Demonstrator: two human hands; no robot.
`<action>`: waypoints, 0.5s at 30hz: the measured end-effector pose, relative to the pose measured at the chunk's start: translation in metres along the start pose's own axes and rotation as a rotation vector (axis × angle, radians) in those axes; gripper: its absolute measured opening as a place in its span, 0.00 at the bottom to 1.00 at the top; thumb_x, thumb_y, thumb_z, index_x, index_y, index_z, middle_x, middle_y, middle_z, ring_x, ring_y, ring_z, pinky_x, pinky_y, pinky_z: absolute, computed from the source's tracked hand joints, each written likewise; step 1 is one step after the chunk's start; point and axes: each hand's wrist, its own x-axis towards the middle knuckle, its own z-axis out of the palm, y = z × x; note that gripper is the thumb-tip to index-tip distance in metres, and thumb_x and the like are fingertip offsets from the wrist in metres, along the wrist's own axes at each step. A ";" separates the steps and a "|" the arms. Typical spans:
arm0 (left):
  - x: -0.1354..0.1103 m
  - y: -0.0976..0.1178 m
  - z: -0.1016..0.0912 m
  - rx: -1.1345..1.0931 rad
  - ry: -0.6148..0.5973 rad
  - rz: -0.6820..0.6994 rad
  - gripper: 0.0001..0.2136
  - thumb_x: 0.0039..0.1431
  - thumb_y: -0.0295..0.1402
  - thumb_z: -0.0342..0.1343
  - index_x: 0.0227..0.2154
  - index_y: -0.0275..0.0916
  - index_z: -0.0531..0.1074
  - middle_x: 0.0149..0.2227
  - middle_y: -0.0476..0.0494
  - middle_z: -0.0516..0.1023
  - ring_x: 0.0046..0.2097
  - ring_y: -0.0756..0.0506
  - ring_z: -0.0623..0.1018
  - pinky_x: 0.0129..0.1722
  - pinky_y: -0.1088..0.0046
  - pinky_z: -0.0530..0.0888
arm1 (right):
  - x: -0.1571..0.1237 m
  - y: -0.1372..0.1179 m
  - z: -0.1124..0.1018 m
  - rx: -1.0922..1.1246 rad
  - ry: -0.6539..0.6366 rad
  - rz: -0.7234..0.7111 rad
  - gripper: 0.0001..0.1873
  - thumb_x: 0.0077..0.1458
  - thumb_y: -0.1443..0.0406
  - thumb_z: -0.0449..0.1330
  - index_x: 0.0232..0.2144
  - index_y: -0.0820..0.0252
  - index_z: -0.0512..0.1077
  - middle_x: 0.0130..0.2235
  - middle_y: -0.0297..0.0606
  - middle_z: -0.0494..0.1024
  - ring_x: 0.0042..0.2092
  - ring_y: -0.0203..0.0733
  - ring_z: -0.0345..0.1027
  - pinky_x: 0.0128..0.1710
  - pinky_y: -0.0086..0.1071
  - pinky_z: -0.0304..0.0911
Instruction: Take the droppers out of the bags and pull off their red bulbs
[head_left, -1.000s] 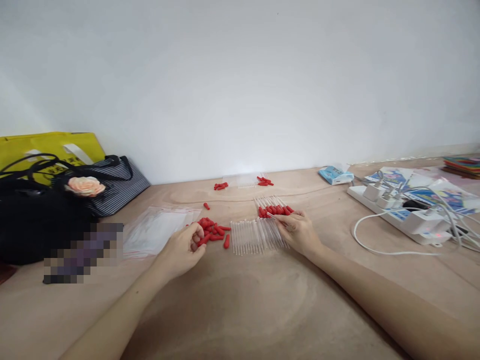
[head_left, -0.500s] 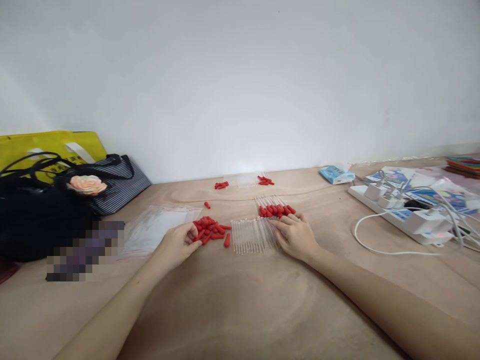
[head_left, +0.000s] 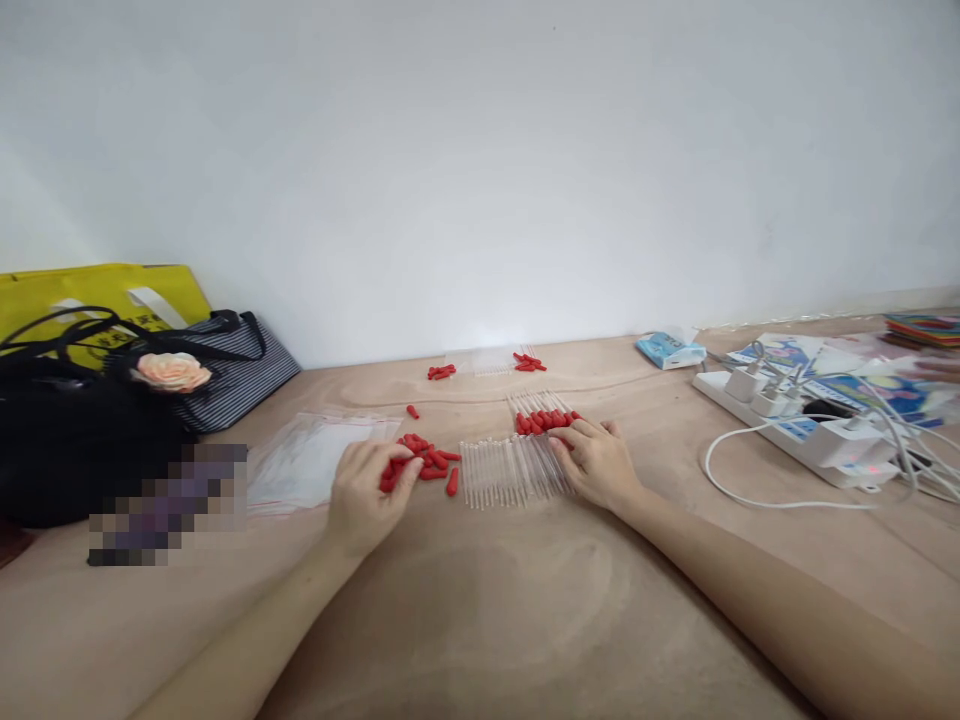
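My left hand [head_left: 371,492] is at a loose pile of red rubber dropper bulbs [head_left: 435,460]. Its thumb and forefinger come together around a red bulb at the pile's near left side. My right hand [head_left: 598,462] rests at the right end of a row of clear thin dropper tubes [head_left: 499,472], its fingers bent and closed. Its fingertips touch the near side of tubes capped with red bulbs [head_left: 534,424]; whatever they pinch is hidden. A single bulb [head_left: 412,411] lies apart behind the pile.
Clear zip bags [head_left: 311,465] lie left of the pile, near a black bag [head_left: 82,430] and a striped bag [head_left: 232,365]. At right are a power strip [head_left: 787,430] with cables and a blue tissue pack [head_left: 670,350]. Another person's hand [head_left: 941,368] shows at the right edge.
My left hand has moved right and further over the pile, its thumb and forefinger closing together. My right hand has shifted slightly. Another person's hand has come in at the right edge.
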 end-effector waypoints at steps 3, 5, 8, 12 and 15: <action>-0.009 0.019 0.013 -0.104 -0.109 0.209 0.03 0.53 0.30 0.51 0.28 0.39 0.69 0.31 0.45 0.73 0.37 0.46 0.70 0.40 0.68 0.66 | 0.003 0.011 -0.001 0.019 0.004 0.112 0.11 0.54 0.62 0.50 0.28 0.57 0.71 0.28 0.34 0.73 0.31 0.37 0.65 0.34 0.32 0.46; -0.013 0.029 0.019 -0.151 -0.184 0.291 0.04 0.53 0.30 0.50 0.27 0.40 0.70 0.32 0.45 0.72 0.38 0.47 0.70 0.40 0.68 0.66 | 0.005 0.017 -0.001 -0.001 0.003 0.147 0.10 0.53 0.62 0.51 0.28 0.57 0.71 0.28 0.35 0.73 0.32 0.38 0.65 0.33 0.32 0.46; -0.014 0.036 0.022 -0.186 -0.216 0.304 0.05 0.53 0.29 0.50 0.25 0.40 0.70 0.32 0.45 0.72 0.37 0.47 0.70 0.39 0.68 0.67 | 0.011 0.023 -0.002 -0.051 -0.013 0.178 0.09 0.51 0.60 0.53 0.31 0.55 0.72 0.29 0.35 0.73 0.34 0.40 0.65 0.33 0.33 0.46; -0.011 0.035 0.023 -0.223 -0.222 0.273 0.06 0.53 0.29 0.49 0.24 0.39 0.69 0.30 0.44 0.71 0.37 0.47 0.70 0.39 0.67 0.68 | 0.023 0.025 0.000 -0.124 -0.097 0.128 0.12 0.49 0.56 0.55 0.32 0.55 0.72 0.28 0.36 0.73 0.35 0.41 0.63 0.35 0.34 0.45; -0.011 0.035 0.023 -0.243 -0.225 0.273 0.06 0.53 0.28 0.49 0.24 0.38 0.69 0.30 0.44 0.71 0.36 0.47 0.70 0.38 0.68 0.68 | 0.030 0.024 0.002 -0.189 -0.159 0.046 0.13 0.50 0.55 0.55 0.29 0.56 0.73 0.29 0.38 0.73 0.36 0.42 0.62 0.37 0.36 0.45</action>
